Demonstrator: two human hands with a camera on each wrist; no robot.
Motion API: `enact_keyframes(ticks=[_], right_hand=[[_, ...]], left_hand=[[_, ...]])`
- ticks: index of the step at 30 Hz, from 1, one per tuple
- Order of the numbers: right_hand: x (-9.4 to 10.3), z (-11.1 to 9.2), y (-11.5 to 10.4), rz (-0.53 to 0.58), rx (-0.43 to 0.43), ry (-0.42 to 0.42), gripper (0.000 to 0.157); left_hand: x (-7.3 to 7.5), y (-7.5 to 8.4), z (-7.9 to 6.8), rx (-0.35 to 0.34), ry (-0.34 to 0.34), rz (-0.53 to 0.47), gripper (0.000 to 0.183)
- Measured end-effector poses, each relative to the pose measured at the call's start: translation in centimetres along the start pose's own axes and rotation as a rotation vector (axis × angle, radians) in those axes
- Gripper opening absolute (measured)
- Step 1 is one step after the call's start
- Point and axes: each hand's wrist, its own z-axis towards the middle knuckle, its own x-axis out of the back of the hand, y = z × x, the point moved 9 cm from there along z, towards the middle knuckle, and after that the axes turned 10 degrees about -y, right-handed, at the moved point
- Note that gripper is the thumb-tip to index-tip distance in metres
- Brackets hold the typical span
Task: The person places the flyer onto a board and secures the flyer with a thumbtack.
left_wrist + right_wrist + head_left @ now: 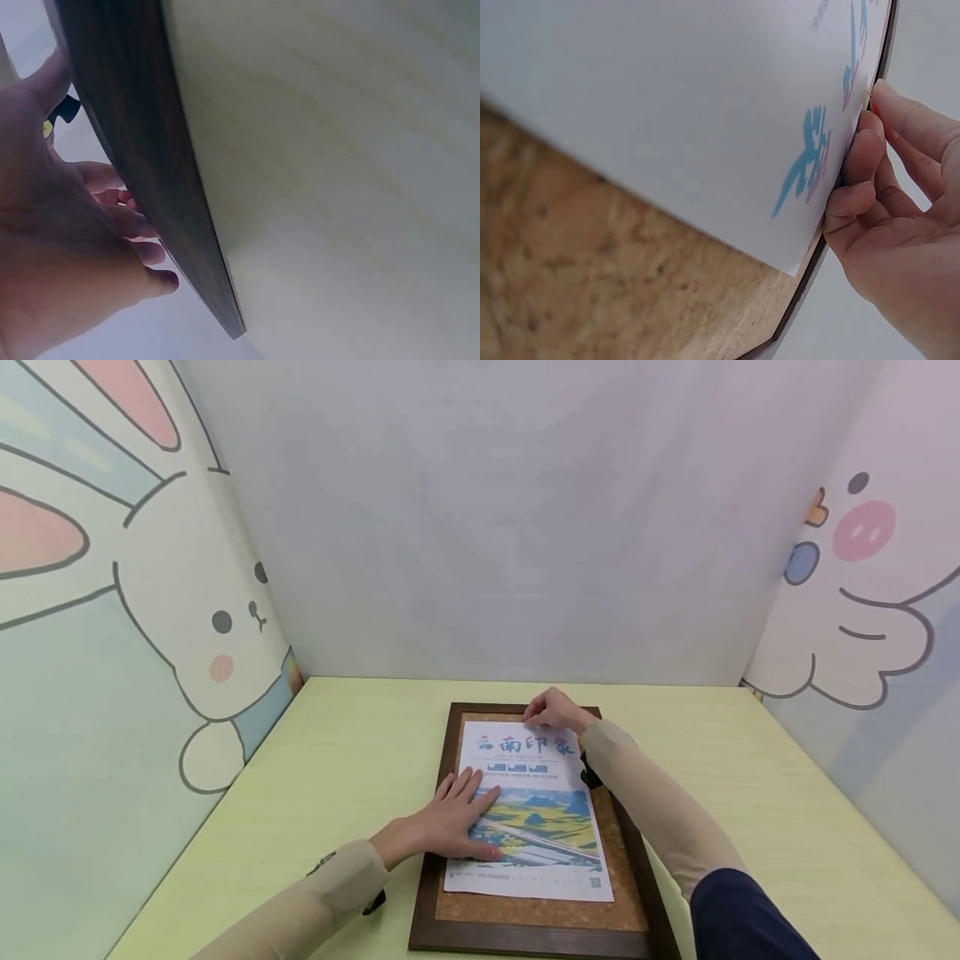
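Note:
A printed poster (528, 881), with blue characters and a yellow-green landscape, lies on a brown-framed corkboard (547, 914). My left hand (452, 823) rests on the poster's left side, fingers spread. In the left wrist view that hand (67, 217) reaches over the dark wooden frame (150, 142). At the poster's top edge is my right hand (557, 710). Seen from the right wrist, the hand (907, 180) pinches a small red pushpin (876, 111) between thumb and finger, its thin point near the paper's edge (791, 259). Most of the pin is hidden by the fingers.
The board lies on a pale yellow-green table (360, 743). A grey-white back wall (517, 527) rises behind it. Side panels carry a cartoon rabbit (195, 568) on the left and another cartoon animal (877, 593) on the right.

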Motion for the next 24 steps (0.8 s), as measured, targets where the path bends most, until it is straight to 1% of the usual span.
enact_keyframes(ticks=[7, 14, 24], right_hand=[[-0.18, -0.20, -0.15, -0.019, 0.013, 0.011, 0.007], [-0.22, -0.27, -0.13, -0.010, 0.013, 0.024, 0.006], [-0.44, -0.07, -0.20, 0.011, 0.035, 0.007, 0.005]], left_hand=[[-0.12, -0.01, 0.06, 0.005, 0.004, 0.011, 0.093], [-0.15, 0.04, 0.01, -0.001, 0.000, 0.004, 0.093], [-0.10, 0.01, -0.02, 0.007, -0.003, 0.001, 0.093]])
